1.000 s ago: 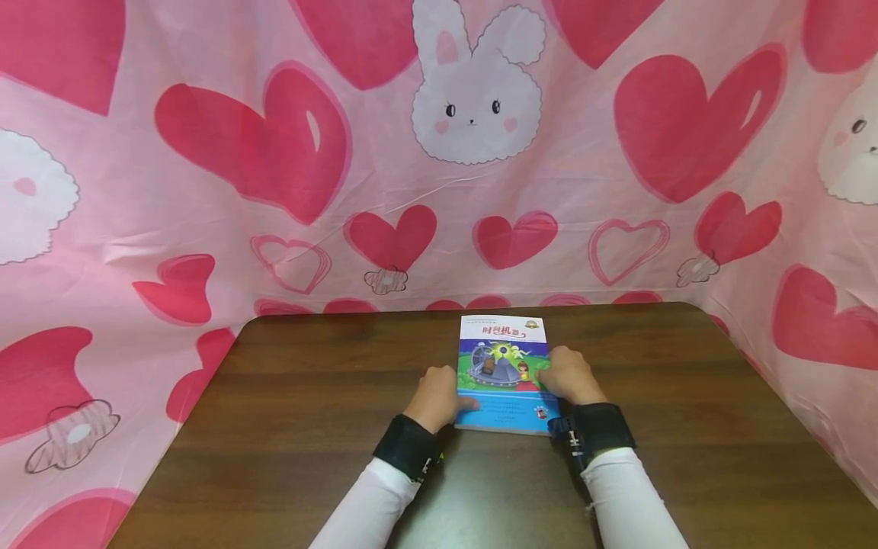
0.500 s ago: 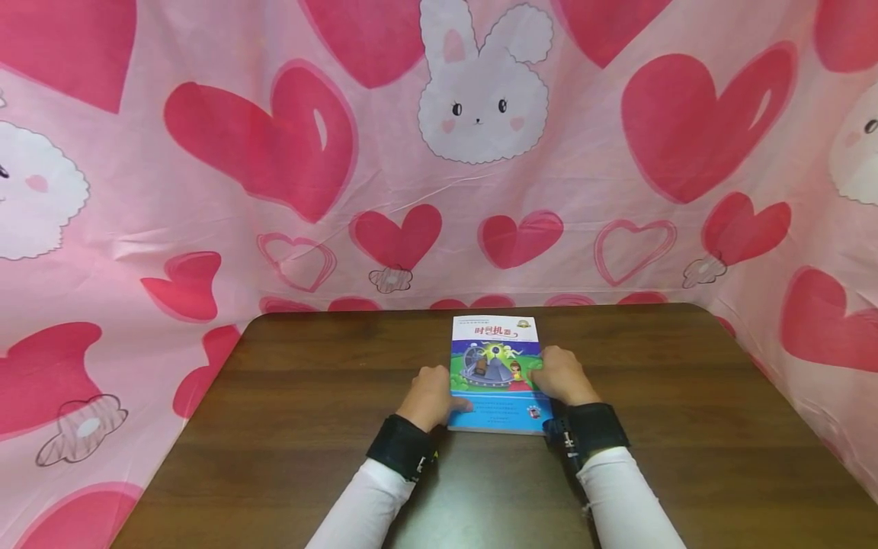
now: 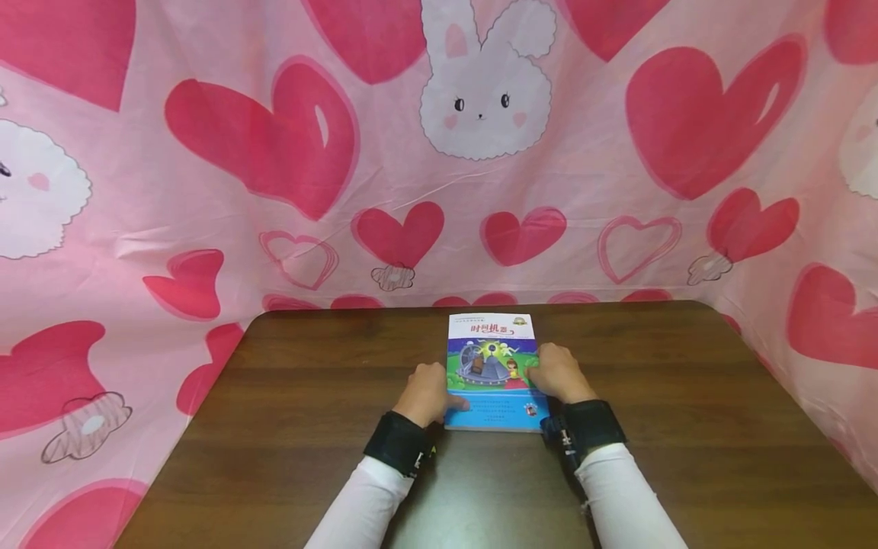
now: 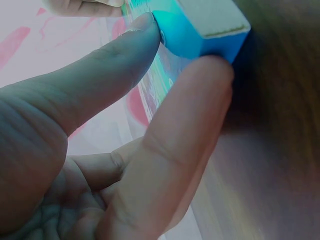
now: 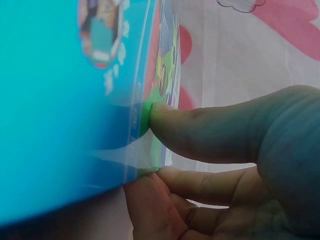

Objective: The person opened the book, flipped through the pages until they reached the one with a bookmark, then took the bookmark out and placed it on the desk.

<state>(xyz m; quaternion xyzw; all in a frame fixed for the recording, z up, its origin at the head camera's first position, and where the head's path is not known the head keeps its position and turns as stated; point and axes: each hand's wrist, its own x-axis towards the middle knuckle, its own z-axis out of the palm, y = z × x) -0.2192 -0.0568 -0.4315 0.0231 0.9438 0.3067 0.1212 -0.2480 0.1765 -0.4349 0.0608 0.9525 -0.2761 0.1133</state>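
A paperback book [image 3: 492, 358] with a white, purple, green and blue cover lies face up on the wooden table [image 3: 329, 412]. My left hand [image 3: 427, 393] pinches its left side near the lower corner. In the left wrist view, the thumb [image 4: 110, 65] presses on the blue cover and a finger [image 4: 200, 95] is against the edge of the book [image 4: 185, 30]. My right hand [image 3: 561, 374] holds the right side, a little higher up. The right wrist view has the thumb [image 5: 210, 130] on the cover and fingers at the edge below, their tips partly hidden.
A pink cloth [image 3: 309, 183] printed with hearts and rabbits hangs behind the table and along both sides. The table's far edge runs just beyond the top of the book. Both wrists wear black bands [image 3: 595, 427] over white sleeves.
Book and both hands have shifted slightly left across the table. The grip of each hand looks the same. The head view has turned a little.
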